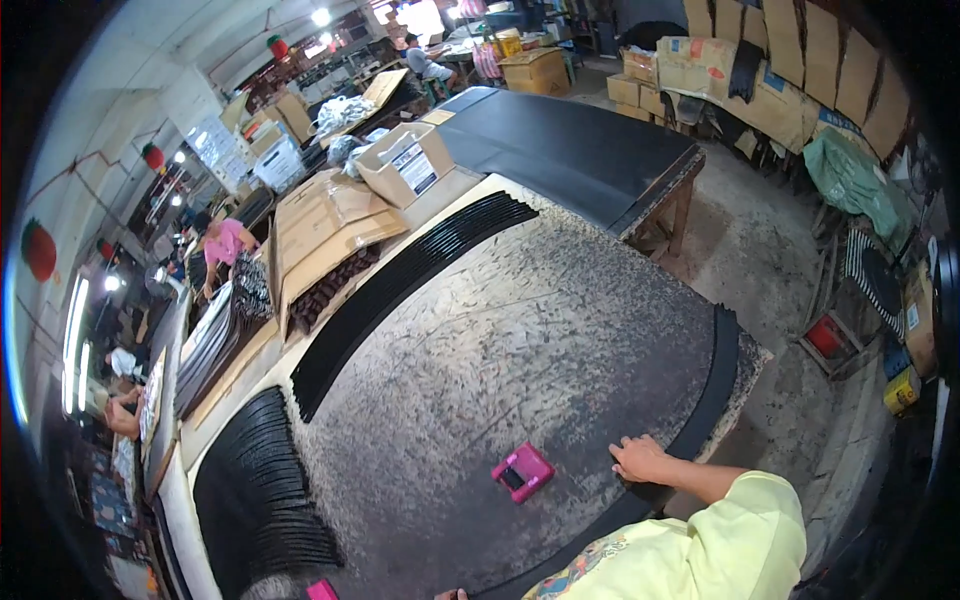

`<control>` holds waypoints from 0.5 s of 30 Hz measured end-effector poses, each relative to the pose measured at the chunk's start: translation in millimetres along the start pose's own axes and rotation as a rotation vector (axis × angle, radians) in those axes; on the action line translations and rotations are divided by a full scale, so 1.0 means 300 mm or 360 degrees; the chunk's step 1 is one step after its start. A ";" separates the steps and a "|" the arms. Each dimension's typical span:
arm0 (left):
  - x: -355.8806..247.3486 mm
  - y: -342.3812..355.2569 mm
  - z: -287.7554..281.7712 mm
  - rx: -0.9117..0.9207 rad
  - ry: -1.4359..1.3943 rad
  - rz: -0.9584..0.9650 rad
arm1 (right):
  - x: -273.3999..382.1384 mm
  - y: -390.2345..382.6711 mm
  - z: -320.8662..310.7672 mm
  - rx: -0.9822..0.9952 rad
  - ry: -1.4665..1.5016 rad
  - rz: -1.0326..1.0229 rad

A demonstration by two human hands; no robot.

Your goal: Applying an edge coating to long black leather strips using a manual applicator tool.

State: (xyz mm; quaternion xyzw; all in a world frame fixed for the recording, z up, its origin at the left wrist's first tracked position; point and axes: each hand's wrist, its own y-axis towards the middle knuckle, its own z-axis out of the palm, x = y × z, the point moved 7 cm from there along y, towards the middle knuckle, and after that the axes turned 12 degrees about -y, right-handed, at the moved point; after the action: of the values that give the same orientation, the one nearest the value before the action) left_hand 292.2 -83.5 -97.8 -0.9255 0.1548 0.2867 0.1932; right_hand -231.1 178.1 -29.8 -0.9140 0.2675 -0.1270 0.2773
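Note:
My right hand [640, 458] rests on the worn work table [450, 340] beside a long black strip [715, 370] curving along the near right edge, its fingers apart. My left hand [452, 593] barely shows at the lower edge, near the strip's lower part; its fingers are mostly hidden. A pink block-like object [522, 470] with a dark middle lies left of my right hand, and another pink item [320, 590] shows at bottom left. A curved bundle of glossy black strips [400, 290] lies along the far edge, and a pile of black pieces [255, 490] at the left.
Flattened cardboard [330, 225] and an open box [405, 165] stand beyond the table. A black-topped table [570, 150] adjoins at the back. A co-worker in pink [225, 245] works at left; others sit farther back. A small crate [830, 340] and green sacking [850, 180] are at right.

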 end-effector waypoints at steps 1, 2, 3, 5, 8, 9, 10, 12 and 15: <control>-0.020 -0.025 0.001 0.0515 0.0194 -0.0287 | 0.012 -0.004 0.035 0.0009 -0.0035 -0.0028; -0.075 -0.025 -0.035 0.0637 0.0367 -0.0261 | 0.031 -0.008 0.082 0.0095 0.0074 -0.0084; -0.110 -0.036 -0.058 0.0763 0.0534 -0.0244 | 0.054 -0.025 0.130 0.0194 0.0176 -0.0145; -0.194 -0.023 -0.115 0.0302 0.0390 0.0071 | 0.061 -0.080 0.177 0.0194 0.0029 -0.0217; -0.154 -0.031 -0.179 -0.0135 0.0202 0.0308 | 0.068 -0.108 0.129 -0.0451 0.0131 -0.0090; -0.172 -0.020 -0.195 -0.0116 0.0211 0.0342 | 0.087 -0.108 0.131 -0.0437 0.0098 -0.0134; -0.175 -0.012 -0.218 -0.0143 0.0196 0.0301 | 0.087 -0.095 0.123 -0.0487 0.0085 -0.0072; -0.187 0.008 -0.218 0.0012 0.0273 0.0270 | 0.094 -0.058 0.122 -0.0641 -0.0031 -0.0037; -0.172 0.045 -0.204 0.0004 0.0395 0.0295 | 0.111 -0.016 0.096 -0.0590 -0.0193 -0.0112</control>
State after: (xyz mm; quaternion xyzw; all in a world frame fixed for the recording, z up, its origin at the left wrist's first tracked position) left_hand 275.0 -113.7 -24.3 -0.9353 0.2625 0.1865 0.1464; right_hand -190.7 175.5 -47.7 -0.9642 0.2370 -0.0299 0.1151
